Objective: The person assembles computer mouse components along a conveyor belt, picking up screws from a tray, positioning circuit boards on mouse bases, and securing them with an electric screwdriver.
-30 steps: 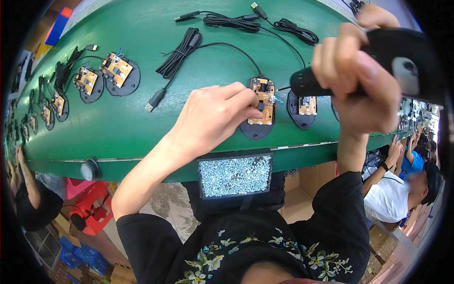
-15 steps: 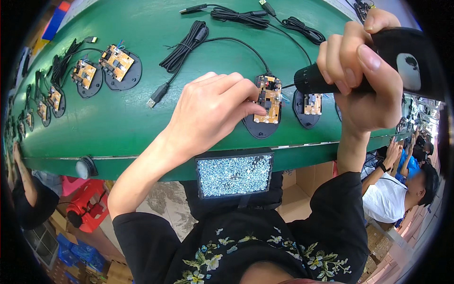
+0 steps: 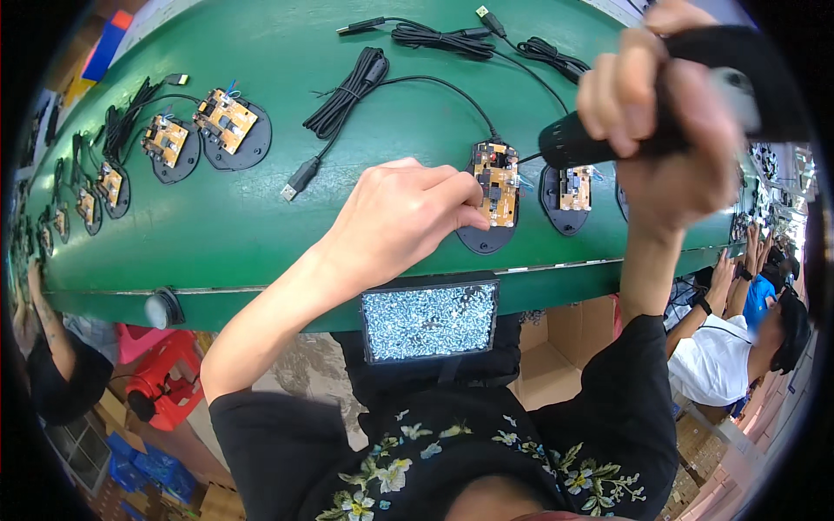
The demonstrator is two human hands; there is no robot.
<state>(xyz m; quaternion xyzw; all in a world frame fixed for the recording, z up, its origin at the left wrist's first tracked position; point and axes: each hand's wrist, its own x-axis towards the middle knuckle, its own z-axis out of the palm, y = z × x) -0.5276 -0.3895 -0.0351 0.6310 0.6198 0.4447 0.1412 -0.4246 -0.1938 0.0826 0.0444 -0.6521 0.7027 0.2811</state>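
My right hand (image 3: 660, 130) is wrapped round a black electric screwdriver (image 3: 578, 141); the hand is smeared by motion. The tool's thin bit points left and reaches the upper right part of a tan circuit board (image 3: 502, 187). That board sits on a black computer mouse base (image 3: 485, 241), with a cable running from its far end. My left hand (image 3: 404, 213) is closed, its thumb and fingers pressed together at the board's left edge. The bit's exact contact point is hard to make out.
Several similar mouse bases with boards (image 3: 233, 130) stand along the green table (image 3: 261, 217). Coiled black USB cables (image 3: 347, 91) lie behind. Below the table edge is a black tray of small silvery screws (image 3: 430, 323), beside a cardboard box (image 3: 565, 343). Other people sit on both sides.
My left thumb has drawn back from the board's face toward its left edge. My right hand and the screwdriver have shifted slightly, the bit still at the board. The view has moved a little.
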